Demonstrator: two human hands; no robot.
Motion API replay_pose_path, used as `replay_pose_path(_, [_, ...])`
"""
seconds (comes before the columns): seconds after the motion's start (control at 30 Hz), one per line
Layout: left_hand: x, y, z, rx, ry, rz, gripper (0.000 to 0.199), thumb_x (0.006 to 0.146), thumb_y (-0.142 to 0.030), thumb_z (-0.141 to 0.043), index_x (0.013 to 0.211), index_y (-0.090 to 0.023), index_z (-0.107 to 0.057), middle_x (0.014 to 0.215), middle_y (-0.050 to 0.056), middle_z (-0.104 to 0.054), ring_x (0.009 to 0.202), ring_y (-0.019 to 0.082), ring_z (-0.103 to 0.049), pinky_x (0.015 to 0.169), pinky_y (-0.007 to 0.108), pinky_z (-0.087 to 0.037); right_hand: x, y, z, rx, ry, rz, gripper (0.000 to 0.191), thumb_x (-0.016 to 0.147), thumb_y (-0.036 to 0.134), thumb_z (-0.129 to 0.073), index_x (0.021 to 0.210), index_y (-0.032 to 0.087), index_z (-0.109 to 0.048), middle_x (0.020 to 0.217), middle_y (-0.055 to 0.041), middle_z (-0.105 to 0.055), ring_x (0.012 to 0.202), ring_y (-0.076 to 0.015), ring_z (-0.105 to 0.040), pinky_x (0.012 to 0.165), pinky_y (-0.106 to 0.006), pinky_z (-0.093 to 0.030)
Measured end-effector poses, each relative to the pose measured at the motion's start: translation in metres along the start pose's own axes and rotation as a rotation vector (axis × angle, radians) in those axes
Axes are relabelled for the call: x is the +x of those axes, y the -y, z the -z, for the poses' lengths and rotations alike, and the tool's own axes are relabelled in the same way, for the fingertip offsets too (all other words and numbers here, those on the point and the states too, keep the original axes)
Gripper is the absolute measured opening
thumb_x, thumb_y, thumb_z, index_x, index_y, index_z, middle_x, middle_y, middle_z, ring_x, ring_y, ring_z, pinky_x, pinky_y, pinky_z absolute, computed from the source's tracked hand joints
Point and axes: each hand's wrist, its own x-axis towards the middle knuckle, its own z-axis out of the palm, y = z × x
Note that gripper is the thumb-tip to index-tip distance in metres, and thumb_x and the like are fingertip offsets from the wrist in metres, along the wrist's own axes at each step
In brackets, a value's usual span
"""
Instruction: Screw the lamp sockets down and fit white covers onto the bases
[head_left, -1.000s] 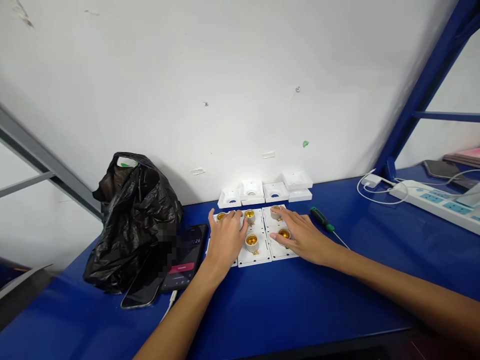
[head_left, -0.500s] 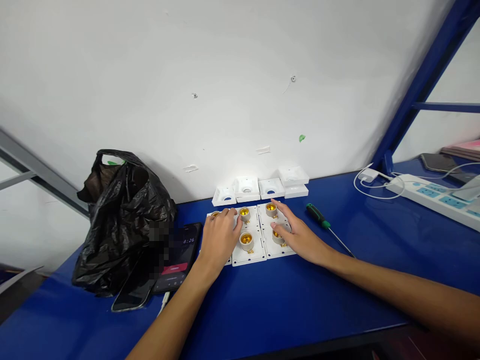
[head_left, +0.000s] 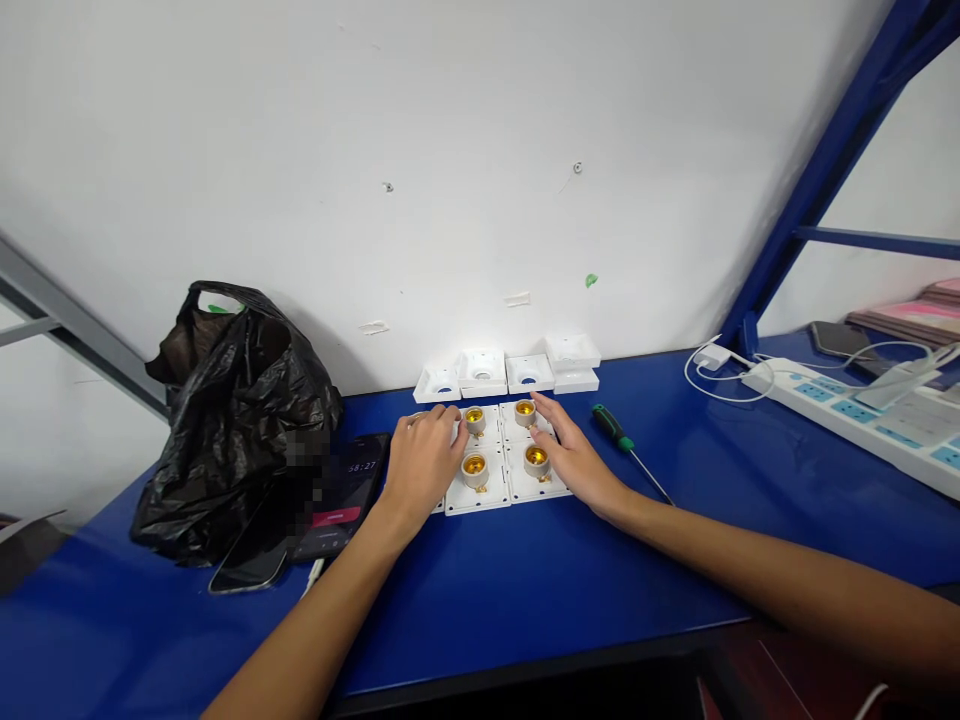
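Note:
White square lampholder plates (head_left: pixel 491 495) lie side by side on the blue table, with round sockets (head_left: pixel 475 468) showing gold-coloured metal inside. My left hand (head_left: pixel 426 460) lies over the left-hand plates, its fingers bent downward and covering what is beneath. At the right side of the group, my right hand (head_left: pixel 581 462) has its thumb and fingers apart, next to the right-hand sockets (head_left: pixel 536 459). Neither hand lifts anything. A green-and-black screwdriver (head_left: pixel 613 428) lies to the right of my right hand.
White square covers (head_left: pixel 482 372) with round holes stand along the wall, some stacked. To the left are a black plastic bag (head_left: pixel 240 430), a phone with a timer (head_left: pixel 337 510) and another phone (head_left: pixel 251 555). On the right lies a white power strip (head_left: pixel 847 400) with cables.
My right hand has drawn in against the right edge of the plates, its thumb off the near right socket. My left hand stays over the left-hand plates. The camera view has shifted slightly.

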Motion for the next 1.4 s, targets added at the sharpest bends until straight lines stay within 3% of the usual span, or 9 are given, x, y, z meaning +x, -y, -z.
replay_pose_path(0.47, [-0.007,-0.03,0.003,-0.071,-0.24,-0.211,0.039,0.107,-0.021,-0.039,0.081,-0.02,-0.068,0.084,0.009,-0.072,0.086,0.025,-0.063,0.081,0.041,-0.041,0.008,-0.012,-0.007,-0.012,-0.139,0.096,0.049,0.096,0.044,-0.049,0.144,0.032,-0.047,0.152,-0.0102,-0.055,0.146,-0.028,-0.048,0.12,-0.053,-0.038])
replay_pose_path(0.6, [-0.018,-0.042,-0.01,-0.113,-0.243,-0.395,0.052,0.108,-0.018,-0.035,0.063,-0.021,-0.061,0.058,0.001,-0.06,0.057,0.015,-0.053,0.064,0.033,-0.036,0.016,-0.014,-0.005,-0.028,-0.32,0.116,0.025,0.091,0.049,-0.054,0.101,0.026,-0.055,0.114,-0.0087,-0.063,0.112,-0.0269,-0.058,0.104,-0.047,-0.047])
replay_pose_path(0.7, [-0.023,-0.047,-0.02,-0.126,-0.259,-0.474,0.055,0.108,-0.02,-0.035,0.059,-0.02,-0.059,0.052,0.0,-0.056,0.047,0.012,-0.046,0.052,0.031,-0.027,0.023,-0.011,-0.002,-0.021,-0.404,0.124,0.036,0.09,0.05,-0.054,0.07,0.027,-0.035,0.079,0.0,-0.047,0.081,-0.0203,-0.049,0.084,-0.037,-0.048])
replay_pose_path(0.87, [-0.024,-0.046,-0.026,-0.123,-0.289,-0.534,0.054,0.108,-0.018,-0.036,0.059,-0.019,-0.06,0.051,0.0,-0.058,0.043,0.01,-0.047,0.047,0.029,-0.023,0.027,-0.009,0.002,0.057,-0.429,0.09,0.054,0.093,0.055,-0.052,0.063,0.027,-0.016,0.061,0.0053,-0.02,0.058,-0.0135,-0.027,0.055,-0.029,-0.03])
replay_pose_path(1.03, [-0.024,-0.046,-0.03,-0.128,-0.343,-0.581,0.049,0.107,-0.015,-0.04,0.063,-0.018,-0.062,0.052,0.0,-0.06,0.043,0.009,-0.05,0.046,0.027,-0.021,0.034,-0.019,0.003,0.124,-0.474,-0.01,0.057,0.098,0.061,-0.046,0.056,0.026,-0.029,0.053,0.0048,-0.029,0.051,-0.0123,-0.032,0.047,-0.029,-0.029])
replay_pose_path(1.13, [-0.022,-0.047,-0.034,-0.132,-0.373,-0.596,0.045,0.107,-0.014,-0.043,0.066,-0.017,-0.062,0.052,0.0,-0.061,0.042,0.01,-0.051,0.045,0.026,-0.021,0.042,-0.027,0.005,0.157,-0.489,-0.082,0.052,0.103,0.055,-0.046,0.066,0.019,-0.055,0.063,0.0014,-0.053,0.058,-0.0148,-0.053,0.053,-0.028,-0.045])
replay_pose_path(1.2, [-0.022,-0.047,-0.036,-0.13,-0.39,-0.598,0.044,0.107,-0.014,-0.043,0.067,-0.017,-0.061,0.051,0.0,-0.06,0.042,0.01,-0.052,0.045,0.025,-0.02,0.047,-0.031,0.006,0.179,-0.495,-0.132,0.036,0.102,0.047,-0.056,0.097,0.014,-0.068,0.093,-0.0038,-0.07,0.081,-0.0196,-0.068,0.071,-0.034,-0.058])
replay_pose_path(1.3, [-0.021,-0.048,-0.036,-0.12,-0.407,-0.599,0.043,0.107,-0.015,-0.042,0.069,-0.017,-0.062,0.051,0.0,-0.061,0.043,0.011,-0.054,0.045,0.026,-0.019,0.052,-0.033,0.01,0.205,-0.509,-0.188,0.039,0.098,0.039,-0.067,0.129,0.017,-0.063,0.13,-0.0085,-0.066,0.112,-0.0273,-0.068,0.093,-0.047,-0.06])
replay_pose_path(1.4, [-0.021,-0.048,-0.034,-0.112,-0.415,-0.602,0.042,0.108,-0.016,-0.042,0.071,-0.017,-0.062,0.052,0.0,-0.062,0.043,0.011,-0.055,0.045,0.026,-0.018,0.054,-0.034,0.013,0.222,-0.534,-0.219,0.039,0.098,0.04,-0.067,0.129,0.017,-0.063,0.131,-0.0085,-0.065,0.113,-0.0283,-0.068,0.094,-0.047,-0.06])
